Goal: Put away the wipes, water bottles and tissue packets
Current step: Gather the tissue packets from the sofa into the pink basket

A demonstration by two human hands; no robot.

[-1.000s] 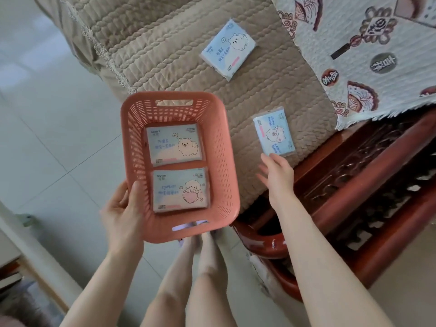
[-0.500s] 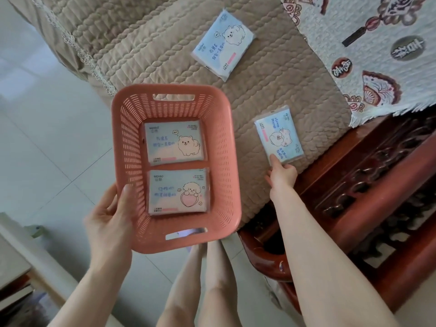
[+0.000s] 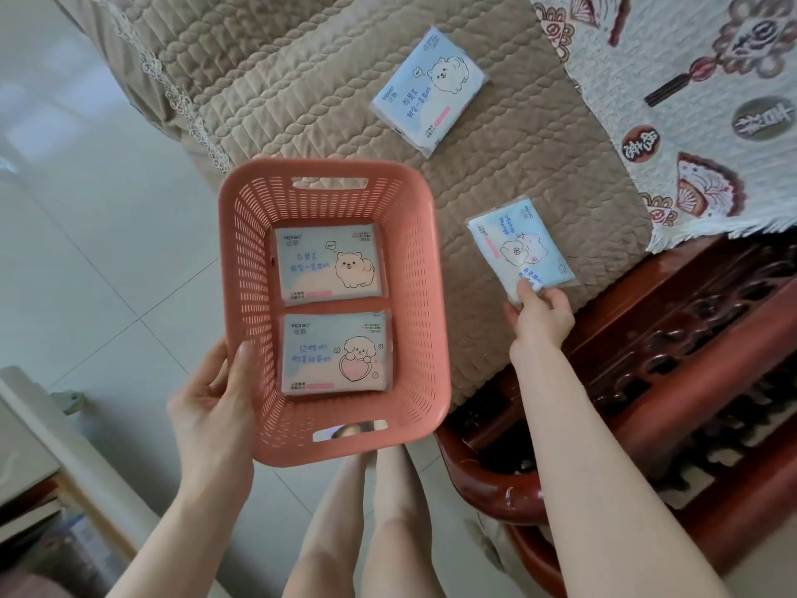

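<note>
Your left hand [image 3: 211, 407] grips the near left rim of the pink basket [image 3: 435, 338], thumb curled over the edge inside. Two tissue packets lie flat in it, one [image 3: 330, 267] beyond the other [image 3: 336, 353]. Your right hand [image 3: 541, 323] pinches the near edge of a third packet [image 3: 519, 248] on the quilted cover [image 3: 302, 88]. A fourth packet [image 3: 429, 86] lies farther back.

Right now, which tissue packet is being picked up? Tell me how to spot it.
Find the tan quilted cushion beside the pink basket. At its near edge is a pale blue tissue packet, pinched at one corner by the right hand. Unlike the far packet, its drawing has whiskers.
</note>
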